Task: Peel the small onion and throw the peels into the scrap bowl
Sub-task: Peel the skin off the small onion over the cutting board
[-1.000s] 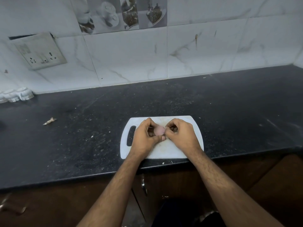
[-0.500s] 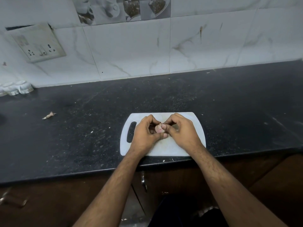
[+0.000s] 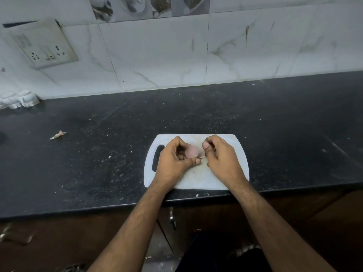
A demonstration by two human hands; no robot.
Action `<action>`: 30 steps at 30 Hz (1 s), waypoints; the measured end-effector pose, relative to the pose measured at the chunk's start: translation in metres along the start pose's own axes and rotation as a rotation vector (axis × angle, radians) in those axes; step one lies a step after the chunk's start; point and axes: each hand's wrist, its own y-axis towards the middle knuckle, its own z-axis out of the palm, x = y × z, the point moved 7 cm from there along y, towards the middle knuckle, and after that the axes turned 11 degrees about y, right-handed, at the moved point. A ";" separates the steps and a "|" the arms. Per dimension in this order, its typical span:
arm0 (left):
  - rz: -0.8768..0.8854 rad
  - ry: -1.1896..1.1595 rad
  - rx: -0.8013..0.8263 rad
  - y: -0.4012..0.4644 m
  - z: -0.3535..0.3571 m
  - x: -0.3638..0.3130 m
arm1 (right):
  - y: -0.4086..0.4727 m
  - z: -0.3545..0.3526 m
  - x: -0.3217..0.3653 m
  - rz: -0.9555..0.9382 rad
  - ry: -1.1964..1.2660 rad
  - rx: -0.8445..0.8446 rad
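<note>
Onion (image 3: 192,151), small and pale pink, sits between your two hands, over the white cutting board (image 3: 198,178). Your left hand (image 3: 173,160) holds it with curled fingers, and your thumb (image 3: 193,162) lies under its near side. Most of the onion looks smooth and bare. A small bit of peel (image 3: 202,156) hangs at its right side.

The board lies flat on a black counter (image 3: 275,124), close to the front edge. Its handle slot is on your left. The counter has lots of little pale specks and crumbs on it. One dry scrap of peel (image 3: 58,134) lies far off to the left, well apart from the board. Behind the counter is a white marble-look tiled wall (image 3: 157,55). A switch plate with sockets (image 3: 42,48) is on the wall at the left, and white cup-like things (image 3: 18,99) sit below it at the back of the counter. Brown cupboard doors (image 3: 216,216) with a metal handle are under the counter.

Both your arms reach forward from the bottom, side by side. Your right hand (image 3: 222,160) is just beside the onion, fingers curled in, thumb tip up near the loose peel. You can't tell for sure whether that hand is pinching the peel.
</note>
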 end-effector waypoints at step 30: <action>0.109 0.140 0.005 0.001 0.001 -0.003 | -0.002 0.005 -0.001 0.082 -0.082 0.050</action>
